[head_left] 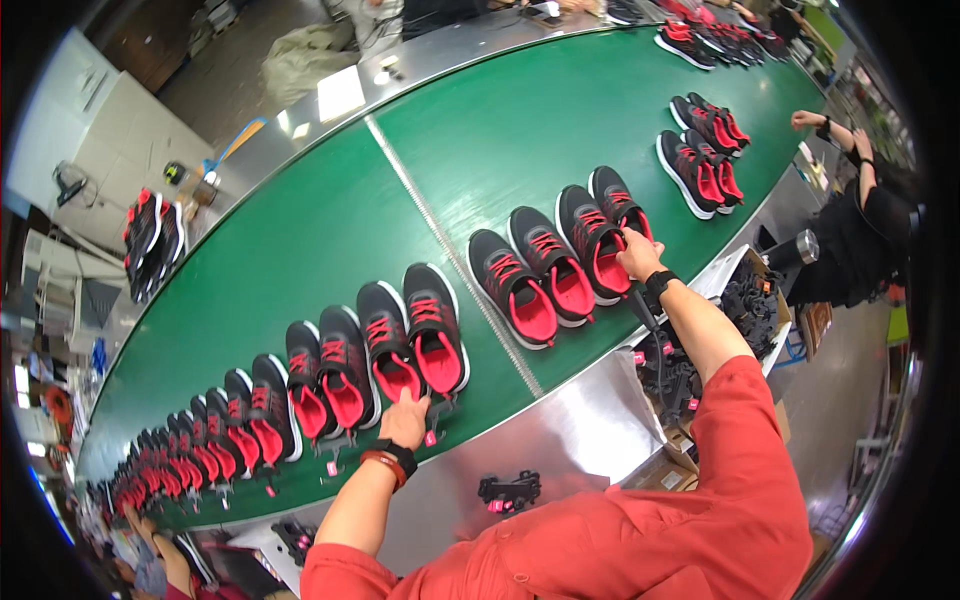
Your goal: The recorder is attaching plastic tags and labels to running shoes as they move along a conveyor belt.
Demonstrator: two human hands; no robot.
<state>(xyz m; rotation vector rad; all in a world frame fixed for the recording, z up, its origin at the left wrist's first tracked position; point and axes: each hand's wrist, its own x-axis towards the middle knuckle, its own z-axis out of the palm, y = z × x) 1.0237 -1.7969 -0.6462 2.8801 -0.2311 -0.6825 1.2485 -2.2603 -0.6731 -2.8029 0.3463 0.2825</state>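
Note:
A long green conveyor belt (330,220) carries rows of black trainers with pink-red linings. My left hand (405,418) rests at the heel of one trainer (437,328) near the belt's front edge, fingers on or beside a small black tag. My right hand (638,253) reaches further right and touches the heel of another black and pink trainer (594,240), fingers curled on its rim. Both arms wear red sleeves and dark wristbands.
More trainer pairs (700,165) lie further along the belt and in a dense row to the left (210,440). A metal ledge (570,440) holds black tag bundles (510,490). Boxes of black parts (750,305) stand to the right. Another person's arm (835,130) reaches in at far right.

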